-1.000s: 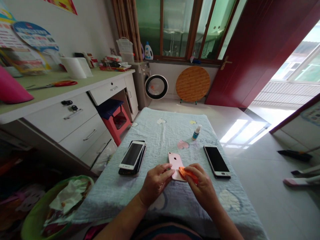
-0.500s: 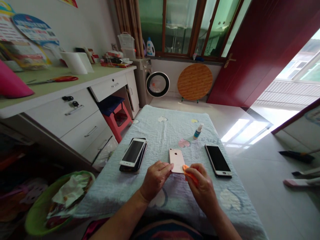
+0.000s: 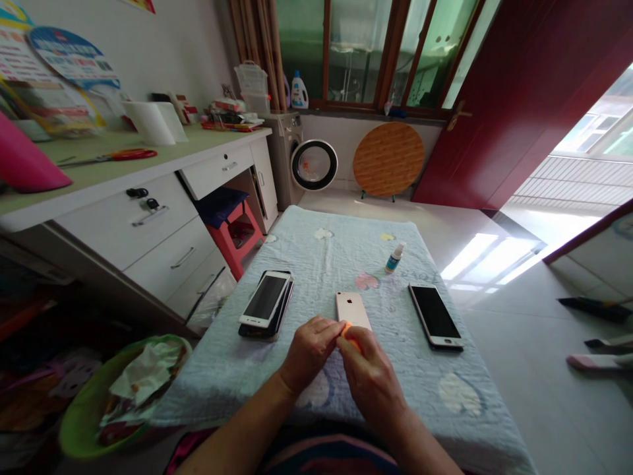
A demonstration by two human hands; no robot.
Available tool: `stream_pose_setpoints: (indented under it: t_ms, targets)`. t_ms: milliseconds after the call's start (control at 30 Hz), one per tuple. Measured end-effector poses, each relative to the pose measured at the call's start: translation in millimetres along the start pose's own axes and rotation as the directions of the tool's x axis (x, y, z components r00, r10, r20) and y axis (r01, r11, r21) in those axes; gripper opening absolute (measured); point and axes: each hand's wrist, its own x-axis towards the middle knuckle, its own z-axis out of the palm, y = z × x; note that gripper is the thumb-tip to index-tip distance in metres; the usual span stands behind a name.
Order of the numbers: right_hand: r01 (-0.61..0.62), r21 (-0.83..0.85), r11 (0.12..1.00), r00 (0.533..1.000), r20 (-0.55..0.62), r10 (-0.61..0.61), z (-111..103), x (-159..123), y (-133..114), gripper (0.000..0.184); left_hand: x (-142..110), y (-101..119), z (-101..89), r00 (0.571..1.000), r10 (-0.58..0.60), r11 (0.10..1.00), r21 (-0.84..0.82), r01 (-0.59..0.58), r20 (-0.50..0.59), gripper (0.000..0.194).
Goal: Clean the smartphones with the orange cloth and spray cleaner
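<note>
A pink smartphone lies back up on the cloth-covered table, its near end hidden by my hands. My left hand grips the phone's near left edge between thumb and fingers. In my right hand is a bunched orange cloth, pressed at the phone's near edge right beside the left fingertips. Left of the hands, a white smartphone rests screen up on a dark phone. Another smartphone, with a white frame and black screen, lies to the right. Behind them stands a small spray bottle.
A pale blue quilted cloth covers the table. On the left are a white desk and a green basket holding crumpled paper. A red stool stands beyond, near a washing machine with its round door open.
My right hand has moved the orange cloth left, from the phone's near right corner to its near edge by my left hand. The left hand keeps its grip on the phone.
</note>
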Motion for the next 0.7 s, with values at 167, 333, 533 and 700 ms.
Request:
stream_pose_setpoints:
  t_ms: [167,333,533,700]
  targets:
    - [-0.028,-0.076,0.997,1.0,-0.002,0.028,0,2,4,0.026,1,1,-0.2,1.0,-0.001,1.0,0.01,0.0,0.017,0.023]
    - [-0.125,-0.097,0.987,0.992,-0.046,0.121,-15,-4,24,0.018,-2,-1,1.2,0.999,-0.025,0.999,0.023,0.024,0.021,0.023]
    - [-0.135,-0.075,0.988,0.99,-0.041,0.132,-22,-5,35,0.015,-5,-2,2.7,0.999,-0.036,0.999,-0.007,0.036,0.038,0.022]
    - [-0.044,-0.119,0.992,0.997,0.058,0.051,-10,8,17,0.019,-3,0,1.6,1.0,-0.015,1.0,0.015,0.014,0.02,0.022]
